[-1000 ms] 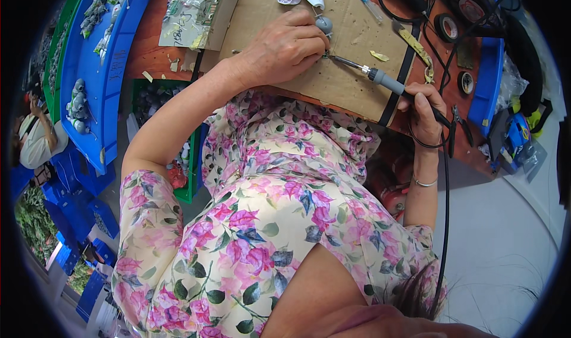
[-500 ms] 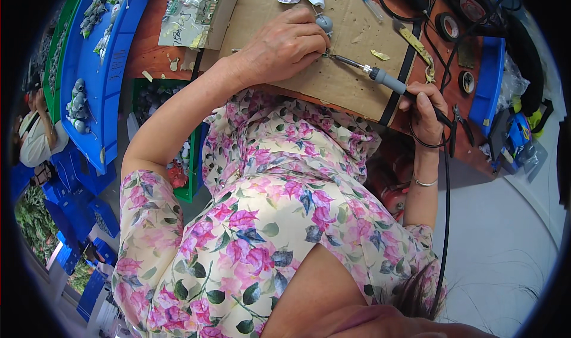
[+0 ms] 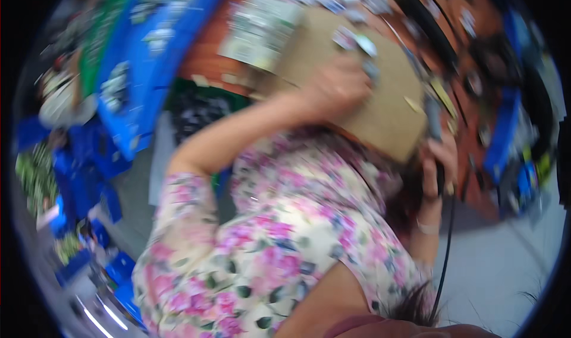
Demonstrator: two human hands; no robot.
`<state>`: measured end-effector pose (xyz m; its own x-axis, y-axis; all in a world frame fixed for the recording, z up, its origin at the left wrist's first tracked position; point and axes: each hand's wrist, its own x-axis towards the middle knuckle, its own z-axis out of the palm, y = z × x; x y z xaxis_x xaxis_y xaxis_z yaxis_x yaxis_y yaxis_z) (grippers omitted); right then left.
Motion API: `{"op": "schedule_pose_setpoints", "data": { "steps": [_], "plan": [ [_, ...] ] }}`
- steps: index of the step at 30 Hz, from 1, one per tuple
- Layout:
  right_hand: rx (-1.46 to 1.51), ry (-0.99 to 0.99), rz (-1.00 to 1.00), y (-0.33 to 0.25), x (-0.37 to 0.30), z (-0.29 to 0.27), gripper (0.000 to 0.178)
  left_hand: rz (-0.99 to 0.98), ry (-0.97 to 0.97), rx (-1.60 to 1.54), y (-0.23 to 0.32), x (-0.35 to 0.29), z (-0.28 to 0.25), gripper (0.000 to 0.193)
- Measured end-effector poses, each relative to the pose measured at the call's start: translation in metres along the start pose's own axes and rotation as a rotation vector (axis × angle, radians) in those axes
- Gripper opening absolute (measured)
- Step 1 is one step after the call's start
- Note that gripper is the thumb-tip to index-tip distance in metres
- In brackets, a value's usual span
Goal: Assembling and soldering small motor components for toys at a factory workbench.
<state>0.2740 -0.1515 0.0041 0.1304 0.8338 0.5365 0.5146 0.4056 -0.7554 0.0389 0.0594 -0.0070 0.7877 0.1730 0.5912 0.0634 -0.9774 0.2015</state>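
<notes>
The right hand [image 3: 439,159] is wrapped around the soldering iron [image 3: 435,124], held upright at the cardboard sheet's [image 3: 392,118] right edge; its tip is lost in blur. The left hand [image 3: 342,85] curls its fingers against a small grey rounded part [image 3: 371,71] over the cardboard; whether they pinch it, I cannot tell. If the iron is hot, a careless swing could scorch the flat brown cardboard or burn the fingers, and a snag on its thin black cord [image 3: 447,249] could jerk it. A loosened grip could let the smooth, curved part roll. Beyond it lies a glossy white-and-green shell [image 3: 366,45]; reddish-brown counter [image 3: 208,52] shows around the matte cardboard.
</notes>
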Motion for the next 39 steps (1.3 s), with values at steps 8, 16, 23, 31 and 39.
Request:
{"op": "schedule_pose_setpoints", "data": {
  "steps": [8,16,23,31,39],
  "plan": [
    [-0.184,-0.061,-0.169,0.017,0.016,0.036,0.018,-0.145,0.137,0.169,0.033,0.002,0.034,0.007],
    [-0.375,-0.207,-0.240,0.010,0.069,0.083,0.021,-0.344,0.247,0.067,0.039,0.001,0.023,0.012],
    [-0.394,-0.304,-0.205,0.012,0.071,0.090,0.024,-0.372,0.254,0.024,0.037,0.000,0.024,0.011],
    [-0.391,-0.248,-0.243,0.020,0.075,0.098,0.027,-0.412,0.128,0.101,0.031,0.004,0.010,0.011],
    [-0.403,-0.179,-0.205,0.023,0.068,0.092,0.025,-0.383,0.186,0.046,0.034,0.009,0.016,0.012]
  ]
}}
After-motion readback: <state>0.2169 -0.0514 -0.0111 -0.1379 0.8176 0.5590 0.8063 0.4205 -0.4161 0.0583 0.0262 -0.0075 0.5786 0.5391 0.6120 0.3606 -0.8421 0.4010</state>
